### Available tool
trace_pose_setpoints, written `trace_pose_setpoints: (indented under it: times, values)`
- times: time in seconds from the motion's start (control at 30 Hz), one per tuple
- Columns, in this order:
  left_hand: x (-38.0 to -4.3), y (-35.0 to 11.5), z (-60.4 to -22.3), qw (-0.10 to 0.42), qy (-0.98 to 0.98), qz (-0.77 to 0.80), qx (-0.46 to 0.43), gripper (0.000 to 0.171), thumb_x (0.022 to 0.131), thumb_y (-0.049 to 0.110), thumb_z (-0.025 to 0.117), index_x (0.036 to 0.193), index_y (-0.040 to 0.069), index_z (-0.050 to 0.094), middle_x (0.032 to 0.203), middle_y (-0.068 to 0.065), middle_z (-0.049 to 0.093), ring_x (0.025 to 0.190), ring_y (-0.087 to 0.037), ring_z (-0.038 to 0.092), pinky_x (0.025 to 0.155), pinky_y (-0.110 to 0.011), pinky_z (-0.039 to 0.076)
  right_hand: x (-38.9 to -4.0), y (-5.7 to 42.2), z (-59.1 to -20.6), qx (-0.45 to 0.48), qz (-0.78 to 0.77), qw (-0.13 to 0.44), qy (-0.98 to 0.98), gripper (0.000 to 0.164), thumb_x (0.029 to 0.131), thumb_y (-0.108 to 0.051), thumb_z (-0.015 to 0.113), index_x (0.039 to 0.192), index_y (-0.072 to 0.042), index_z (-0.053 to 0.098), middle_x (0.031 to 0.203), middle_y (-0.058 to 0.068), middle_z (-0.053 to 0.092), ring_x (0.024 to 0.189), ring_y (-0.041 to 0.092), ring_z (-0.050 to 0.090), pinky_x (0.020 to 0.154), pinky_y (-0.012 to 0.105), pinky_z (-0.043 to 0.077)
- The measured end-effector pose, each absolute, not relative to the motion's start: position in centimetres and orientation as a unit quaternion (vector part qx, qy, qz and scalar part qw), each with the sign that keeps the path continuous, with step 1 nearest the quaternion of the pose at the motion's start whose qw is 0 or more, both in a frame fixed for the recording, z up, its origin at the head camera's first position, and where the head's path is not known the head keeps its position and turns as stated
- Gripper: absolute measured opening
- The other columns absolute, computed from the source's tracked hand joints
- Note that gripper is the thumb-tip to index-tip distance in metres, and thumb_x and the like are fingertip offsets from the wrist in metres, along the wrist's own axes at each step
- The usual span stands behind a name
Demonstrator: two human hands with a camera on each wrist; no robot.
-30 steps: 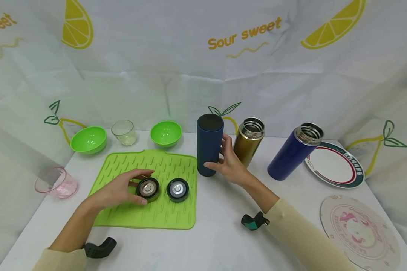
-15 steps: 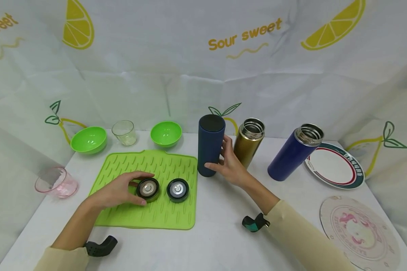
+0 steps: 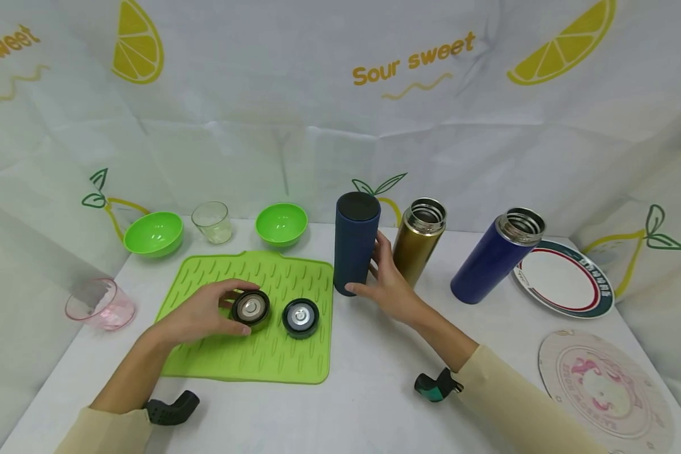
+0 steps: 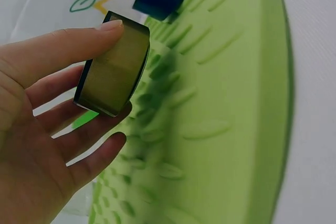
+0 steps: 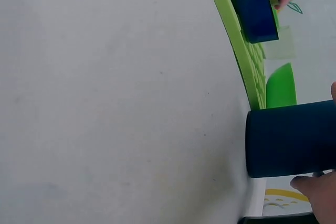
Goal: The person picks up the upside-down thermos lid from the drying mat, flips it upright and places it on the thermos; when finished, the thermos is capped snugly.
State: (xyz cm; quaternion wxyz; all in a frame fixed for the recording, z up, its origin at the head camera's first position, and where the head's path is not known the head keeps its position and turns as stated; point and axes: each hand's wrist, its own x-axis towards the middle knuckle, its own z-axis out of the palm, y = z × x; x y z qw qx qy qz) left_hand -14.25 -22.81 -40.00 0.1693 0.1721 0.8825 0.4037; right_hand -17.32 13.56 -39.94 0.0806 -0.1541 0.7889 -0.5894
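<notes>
We count two hands, three bottles and two lids. The left hand [image 3: 201, 312] pinches one gold lid [image 3: 251, 309], thumb on one side and fingers on the other; whether that lid touches the one green mat [image 3: 232, 367] below, we cannot tell. Just right of this hand, one blue lid [image 3: 301, 318] sits on the mat. The right hand [image 3: 396, 295] curls round the right side of one dark blue bottle [image 3: 354, 255], which stands upright. Just beyond the right hand we see one gold bottle [image 3: 413, 249], and well to its right one bright blue bottle [image 3: 485, 268], both showing steel mouths. Beyond the left hand we count two green bowls [image 3: 154, 247] with one clear glass [image 3: 214, 232] between them; to its left stands one pink glass [image 3: 110, 314]. Farther right of the right hand lie one plate [image 3: 562, 280] and, nearer the body, one round placemat [image 3: 593, 416].
</notes>
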Motion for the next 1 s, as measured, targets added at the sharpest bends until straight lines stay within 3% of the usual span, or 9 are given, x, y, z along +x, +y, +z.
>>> trace_pose_setpoints:
  times: [0.2, 0.47, 0.73, 0.87, 1.0]
  values:
    - [-14.6, -21.9, -38.3, 0.129, 0.884, 0.403, 0.199, 0.075, 0.074, 0.025, 0.092, 0.141, 0.011, 0.058, 0.134, -0.005, 0.065, 0.123, -0.028, 0.062, 0.103, -0.039, 0.054, -15.6, 14.3, -39.4, -0.172, -0.57, 0.081, 0.799, 0.123, 0.085, -0.003, 0.081, 0.163, -0.024, -0.011, 0.174, 0.009, -0.002, 0.162, 0.034, 0.008, 0.128, 0.059, 0.019]
    - [-14.6, -19.6, -35.7, 0.084, 0.87, 0.425, 0.235, 0.074, 0.075, 0.025, 0.091, 0.141, 0.019, 0.057, 0.131, 0.003, 0.066, 0.12, -0.019, 0.063, 0.101, -0.034, 0.055, -13.6, 15.7, -37.8, -0.201, -0.555, 0.057, 0.805, 0.119, 0.086, -0.009, 0.081, 0.164, -0.024, -0.008, 0.175, 0.005, 0.001, 0.162, 0.035, 0.011, 0.127, 0.056, 0.021]
    - [-14.2, -15.7, -33.8, 0.049, 0.841, 0.48, 0.245, 0.072, 0.072, 0.017, 0.093, 0.135, 0.015, 0.057, 0.13, 0.0, 0.066, 0.116, -0.016, 0.064, 0.097, -0.027, 0.056, -11.9, 17.1, -35.9, -0.232, -0.576, -0.017, 0.783, 0.085, 0.088, -0.001, 0.076, 0.159, -0.012, 0.029, 0.166, 0.004, 0.031, 0.156, 0.014, 0.032, 0.121, 0.023, 0.033]
    - [-13.9, -13.0, -33.1, 0.031, 0.819, 0.505, 0.272, 0.07, 0.071, 0.013, 0.093, 0.132, 0.015, 0.059, 0.129, 0.0, 0.067, 0.115, -0.015, 0.065, 0.095, -0.025, 0.057, -11.5, 17.4, -35.6, -0.259, -0.59, -0.042, 0.764, 0.068, 0.088, 0.008, 0.072, 0.149, -0.004, 0.045, 0.156, 0.005, 0.043, 0.148, 0.009, 0.043, 0.118, 0.022, 0.038]
    - [-13.6, -10.8, -32.8, 0.015, 0.802, 0.519, 0.296, 0.068, 0.071, 0.01, 0.092, 0.131, 0.012, 0.061, 0.128, -0.001, 0.068, 0.116, -0.015, 0.065, 0.093, -0.028, 0.058, -11.4, 17.5, -35.7, -0.268, -0.599, -0.038, 0.753, 0.06, 0.089, 0.008, 0.07, 0.145, -0.001, 0.05, 0.152, -0.004, 0.047, 0.142, 0.005, 0.048, 0.116, 0.022, 0.042]
